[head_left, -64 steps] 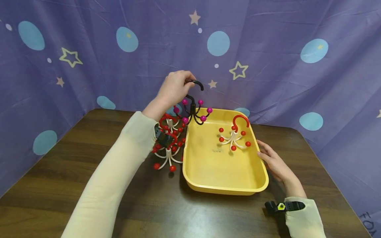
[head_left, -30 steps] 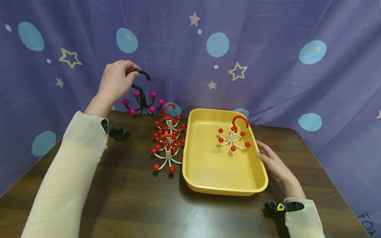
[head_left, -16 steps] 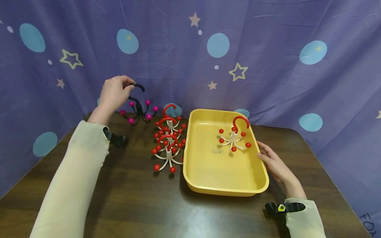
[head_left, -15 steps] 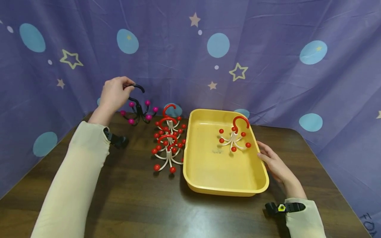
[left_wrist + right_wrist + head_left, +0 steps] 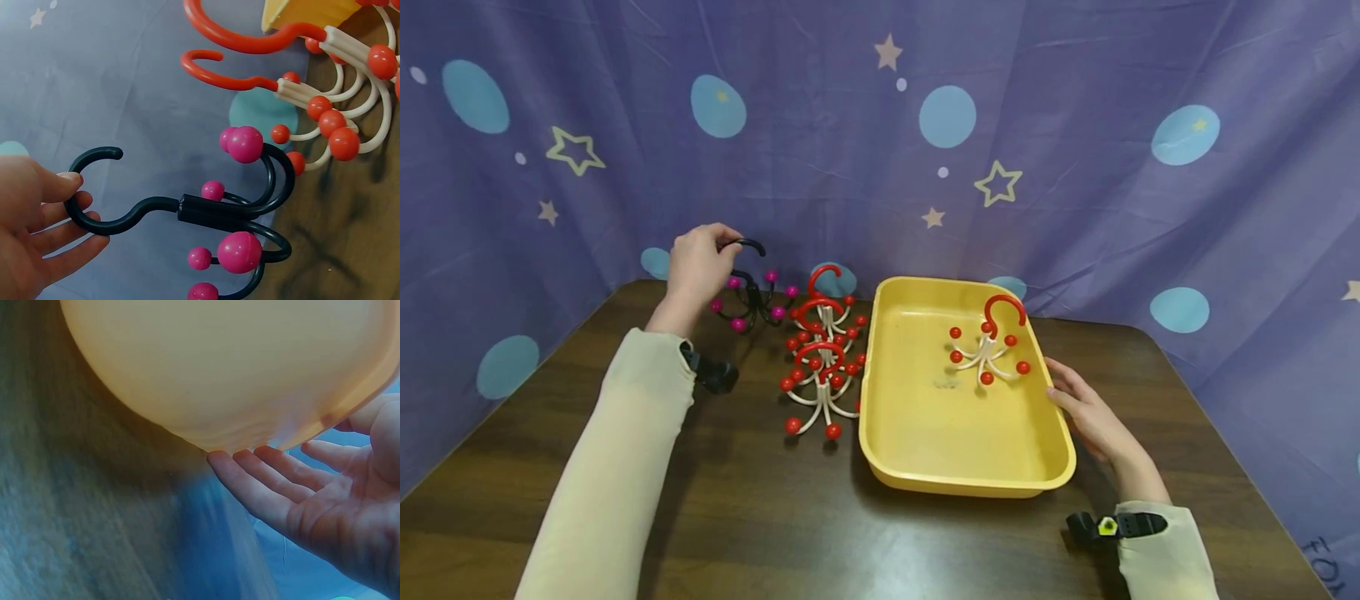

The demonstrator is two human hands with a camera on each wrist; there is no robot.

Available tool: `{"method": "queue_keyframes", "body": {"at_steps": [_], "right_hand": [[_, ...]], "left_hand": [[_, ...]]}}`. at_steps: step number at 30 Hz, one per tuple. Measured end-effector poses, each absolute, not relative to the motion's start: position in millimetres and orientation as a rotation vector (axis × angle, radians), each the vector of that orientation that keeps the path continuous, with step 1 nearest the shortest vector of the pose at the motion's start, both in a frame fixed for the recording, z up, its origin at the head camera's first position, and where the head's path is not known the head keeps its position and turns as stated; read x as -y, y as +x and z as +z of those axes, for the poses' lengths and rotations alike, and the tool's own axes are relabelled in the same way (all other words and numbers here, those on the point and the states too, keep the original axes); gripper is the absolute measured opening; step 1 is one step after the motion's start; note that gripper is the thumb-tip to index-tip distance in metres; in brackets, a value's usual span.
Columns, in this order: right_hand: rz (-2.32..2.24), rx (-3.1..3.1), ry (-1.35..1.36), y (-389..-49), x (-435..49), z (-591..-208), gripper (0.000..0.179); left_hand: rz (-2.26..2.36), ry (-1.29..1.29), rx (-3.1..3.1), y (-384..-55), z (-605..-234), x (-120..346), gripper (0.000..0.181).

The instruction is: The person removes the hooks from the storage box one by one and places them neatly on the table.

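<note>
Right hand (image 5: 1093, 412) flat, fingers straight against the near-right wall of the yellow plastic tray (image 5: 925, 433) on the dark wood bench (image 5: 775, 517). White-armed, red-balled hook hanger (image 5: 988, 350) sits inside the tray, beyond that hand. Three similar red hangers (image 5: 822, 367) are between tray and left hand. Left hand (image 5: 696, 267) grips the black hook hanger with pink balls (image 5: 751, 292) by its hook, low at the bench's far edge. Best lowered level so the arms land evenly, clear of the red ones. Left wrist view shows fingers (image 5: 59, 215) curled through the hook; right wrist view shows only the tray's underside.

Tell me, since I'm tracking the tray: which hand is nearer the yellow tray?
Right. The right hand rests with straight fingers against the yellow tray at its right side. The left hand is well off to the tray's left, holding the black hook.
</note>
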State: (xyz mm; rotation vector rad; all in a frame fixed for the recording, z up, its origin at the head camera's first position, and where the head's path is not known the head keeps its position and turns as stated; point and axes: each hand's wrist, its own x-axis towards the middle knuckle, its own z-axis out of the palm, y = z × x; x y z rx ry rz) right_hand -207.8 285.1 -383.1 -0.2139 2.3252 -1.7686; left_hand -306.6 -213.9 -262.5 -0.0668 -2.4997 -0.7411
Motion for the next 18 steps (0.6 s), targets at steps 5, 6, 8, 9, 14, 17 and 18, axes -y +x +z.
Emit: {"method": "queue_keyframes", "body": {"at_steps": [5, 6, 8, 9, 14, 17, 18], "right_hand": [[-1.737, -2.344, -0.195, -209, -284, -385, 0.059], [-1.734, -2.347, -0.194, -209, -284, -385, 0.059], [-1.730, -2.352, -0.199, -209, -284, -385, 0.059], [-1.729, -2.354, -0.201, -209, -285, -385, 0.059], [-1.756, -2.342, -0.213, -209, -285, -384, 0.058], [-1.764, -2.329, -0.222, -209, -286, -383, 0.058], [-1.765, -2.324, -0.226, -209, -286, -383, 0.058]], "left_hand": [[-0.755, -0.032, 2.480, -309, -272, 215, 0.020], [-0.760, -0.024, 2.482, -310, -273, 214, 0.021], [-0.770, -0.011, 2.494, -311, -276, 214, 0.021], [-0.776, -0.004, 2.499, -311, -277, 214, 0.021], [-0.799, 0.004, 2.510, -314, -285, 212, 0.021], [-0.804, 0.003, 2.517, -317, -293, 211, 0.021], [-0.802, 0.005, 2.520, -318, -296, 212, 0.020]]}}
